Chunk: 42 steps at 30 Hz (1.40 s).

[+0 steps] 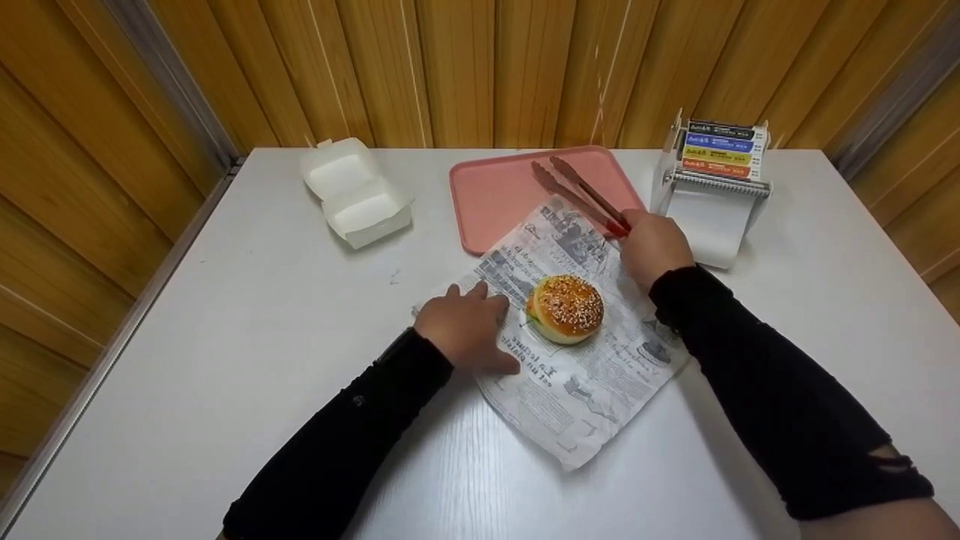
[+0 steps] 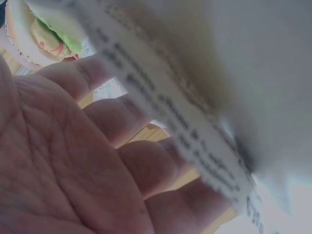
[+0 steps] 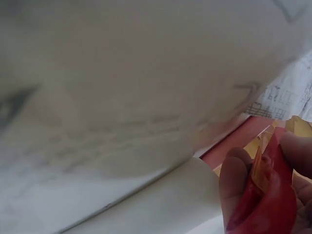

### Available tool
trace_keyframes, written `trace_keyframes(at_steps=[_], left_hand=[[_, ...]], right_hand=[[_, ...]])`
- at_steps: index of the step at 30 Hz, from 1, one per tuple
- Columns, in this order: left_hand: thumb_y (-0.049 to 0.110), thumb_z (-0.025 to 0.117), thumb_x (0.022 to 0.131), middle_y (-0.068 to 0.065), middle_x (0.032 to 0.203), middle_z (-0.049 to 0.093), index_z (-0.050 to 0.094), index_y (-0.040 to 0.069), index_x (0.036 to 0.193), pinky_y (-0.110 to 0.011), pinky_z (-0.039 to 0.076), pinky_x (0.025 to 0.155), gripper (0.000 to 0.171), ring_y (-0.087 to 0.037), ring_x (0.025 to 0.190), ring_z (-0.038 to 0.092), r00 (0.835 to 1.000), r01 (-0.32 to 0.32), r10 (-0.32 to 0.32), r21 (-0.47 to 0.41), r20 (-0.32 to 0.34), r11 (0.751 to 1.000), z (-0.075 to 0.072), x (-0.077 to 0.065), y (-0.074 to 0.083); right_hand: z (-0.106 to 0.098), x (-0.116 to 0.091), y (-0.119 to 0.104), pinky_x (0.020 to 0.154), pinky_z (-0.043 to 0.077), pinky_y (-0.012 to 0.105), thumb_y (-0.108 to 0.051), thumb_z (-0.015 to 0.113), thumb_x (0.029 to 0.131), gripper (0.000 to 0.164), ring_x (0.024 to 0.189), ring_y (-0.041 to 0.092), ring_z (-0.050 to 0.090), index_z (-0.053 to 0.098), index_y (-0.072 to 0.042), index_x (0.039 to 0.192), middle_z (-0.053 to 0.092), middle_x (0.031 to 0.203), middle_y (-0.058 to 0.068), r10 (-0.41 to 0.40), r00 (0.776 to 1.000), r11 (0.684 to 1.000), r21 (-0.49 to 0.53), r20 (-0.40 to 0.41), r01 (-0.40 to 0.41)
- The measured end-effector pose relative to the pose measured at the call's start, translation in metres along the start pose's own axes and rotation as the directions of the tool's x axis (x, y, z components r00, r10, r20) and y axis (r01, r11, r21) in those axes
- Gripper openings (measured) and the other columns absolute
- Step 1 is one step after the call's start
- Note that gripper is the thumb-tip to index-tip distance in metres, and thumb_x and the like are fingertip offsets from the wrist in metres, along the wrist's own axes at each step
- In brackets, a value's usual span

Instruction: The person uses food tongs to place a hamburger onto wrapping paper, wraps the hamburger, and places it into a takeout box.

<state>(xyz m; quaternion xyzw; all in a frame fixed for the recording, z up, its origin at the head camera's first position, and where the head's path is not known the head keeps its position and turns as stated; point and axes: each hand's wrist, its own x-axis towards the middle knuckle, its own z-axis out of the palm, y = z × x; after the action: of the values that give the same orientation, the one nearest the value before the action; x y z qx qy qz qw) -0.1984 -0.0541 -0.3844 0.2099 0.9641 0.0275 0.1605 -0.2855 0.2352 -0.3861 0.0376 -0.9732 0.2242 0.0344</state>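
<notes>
A sesame-topped burger (image 1: 568,309) rests on a sheet of newsprint-patterned wrapping paper (image 1: 585,394). Just left of the burger, my left hand (image 1: 465,328) touches the paper's left side with fingers spread. In the left wrist view the paper's edge crosses those fingers, and part of the burger (image 2: 46,41) shows its green and pale filling. My right hand (image 1: 654,247) grips tongs (image 1: 581,193) by their red handles, beyond the burger to the right. The tongs' brown tips lie over a pink tray (image 1: 487,180). The right wrist view shows fingers around a red handle (image 3: 270,204).
A hinged white takeaway box (image 1: 360,195) stands open at the back left. To the right of the tray is a metal dispenser (image 1: 712,187) with coloured label rolls. The paper's far corner overlaps the tray. Wood-look panels (image 1: 457,75) rise behind the white table (image 1: 225,337).
</notes>
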Motion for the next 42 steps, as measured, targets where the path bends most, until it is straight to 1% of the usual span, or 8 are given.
trace_keyframes(at_steps=[5,11,17,21,28,35,38,42], left_hand=[[0.072,0.077,0.078,-0.012,0.163,0.046,0.055,0.023,0.15,-0.061,0.057,0.094,0.09,-0.046,0.138,0.052,1.0,0.005,-0.005,0.002,-0.007,1.0,0.001,0.0,0.0],[0.073,0.077,0.077,-0.009,0.154,0.053,0.057,0.024,0.148,-0.055,0.058,0.089,0.089,-0.04,0.128,0.056,1.0,0.007,-0.007,0.013,-0.016,1.0,0.002,0.0,0.0],[0.073,0.077,0.078,-0.01,0.158,0.051,0.056,0.024,0.149,-0.057,0.058,0.092,0.09,-0.043,0.133,0.055,1.0,0.002,-0.002,0.009,-0.013,1.0,0.002,0.0,-0.001],[0.074,0.077,0.078,-0.011,0.16,0.049,0.056,0.023,0.149,-0.058,0.058,0.094,0.09,-0.044,0.135,0.054,1.0,0.001,-0.001,0.008,-0.01,1.0,0.003,0.0,-0.001],[0.073,0.077,0.078,-0.01,0.156,0.052,0.057,0.023,0.148,-0.056,0.058,0.091,0.089,-0.042,0.13,0.056,1.0,-0.005,0.005,0.009,-0.01,1.0,0.002,0.001,-0.001],[0.072,0.077,0.078,-0.011,0.158,0.05,0.056,0.022,0.149,-0.057,0.058,0.092,0.089,-0.043,0.131,0.055,1.0,-0.006,0.006,0.01,-0.002,1.0,-0.003,-0.001,-0.001],[0.072,0.078,0.078,-0.01,0.158,0.051,0.056,0.022,0.15,-0.057,0.058,0.09,0.09,-0.043,0.132,0.055,1.0,-0.003,0.003,0.017,0.005,1.0,-0.004,-0.001,-0.002],[0.072,0.078,0.078,-0.01,0.164,0.046,0.057,0.023,0.148,-0.061,0.057,0.093,0.089,-0.047,0.14,0.051,1.0,0.004,-0.004,0.01,0.024,1.0,-0.006,-0.002,-0.001]], right_hand=[[0.001,0.002,-0.001,0.086,0.051,0.058,-0.008,0.06,0.104,0.011,0.09,0.045,0.066,0.065,-0.001,0.111,0.07,0.097,0.023,0.004,1.0,1.0,-0.017,0.012,-0.004],[0.002,0.004,-0.005,0.09,0.053,0.06,-0.004,0.058,0.101,0.016,0.096,0.049,0.068,0.063,0.004,0.115,0.07,0.103,0.029,0.025,0.999,0.999,-0.044,0.047,-0.022],[0.001,0.007,-0.013,0.09,0.054,0.062,0.001,0.054,0.098,0.018,0.095,0.05,0.068,0.061,0.008,0.114,0.069,0.101,0.03,0.025,0.997,0.997,-0.076,0.066,-0.02],[0.001,0.009,-0.016,0.088,0.054,0.062,-0.001,0.057,0.099,0.014,0.094,0.051,0.069,0.06,0.007,0.111,0.07,0.1,0.031,0.014,0.998,0.996,-0.085,0.059,-0.009],[-0.001,0.012,-0.011,0.089,0.053,0.061,-0.006,0.062,0.102,0.017,0.096,0.05,0.068,0.06,0.006,0.113,0.069,0.103,0.03,0.003,0.998,0.998,-0.058,0.057,0.0],[-0.006,0.008,-0.021,0.09,0.05,0.054,-0.015,0.06,0.106,0.021,0.092,0.038,0.06,0.062,-0.001,0.122,0.067,0.103,0.019,0.028,0.998,0.999,0.039,0.057,-0.031],[-0.006,0.007,-0.028,0.099,0.051,0.056,-0.016,0.058,0.107,0.029,0.103,0.038,0.063,0.061,-0.002,0.133,0.07,0.114,0.02,-0.002,0.997,0.997,0.078,0.073,-0.004],[-0.003,0.008,-0.036,0.115,0.045,0.058,-0.016,0.056,0.108,0.046,0.129,0.039,0.06,0.05,-0.003,0.152,0.065,0.138,0.023,-0.029,0.991,0.995,0.101,0.129,0.016]])
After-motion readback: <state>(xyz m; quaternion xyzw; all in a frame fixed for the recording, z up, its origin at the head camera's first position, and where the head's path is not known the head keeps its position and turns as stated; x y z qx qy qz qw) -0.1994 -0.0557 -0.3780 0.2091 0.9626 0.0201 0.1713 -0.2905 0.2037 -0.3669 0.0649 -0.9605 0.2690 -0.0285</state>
